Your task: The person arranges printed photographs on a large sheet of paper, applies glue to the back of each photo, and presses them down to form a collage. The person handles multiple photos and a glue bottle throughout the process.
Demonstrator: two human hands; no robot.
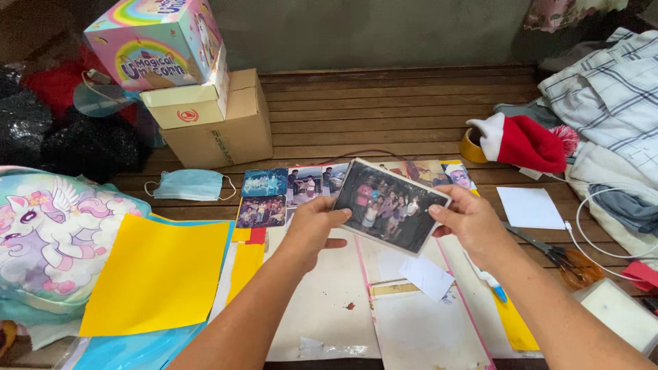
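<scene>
A single photo (390, 206) is held tilted at the centre of the frame, above the tabletop (384, 116), pinched at its left edge by the left hand (314, 226) and at its right edge by the right hand (468, 223). It is judged light, thin, bendable and glossy, so it is best gripped by the edges, away from the printed face. About five more prints (288, 188) are laid just behind it. Counted elsewhere: one mask (188, 184), one yellow sheet (157, 274), three stacked boxes (199, 103) at upper left, one red hat (524, 142), one pair of scissors (558, 255).
</scene>
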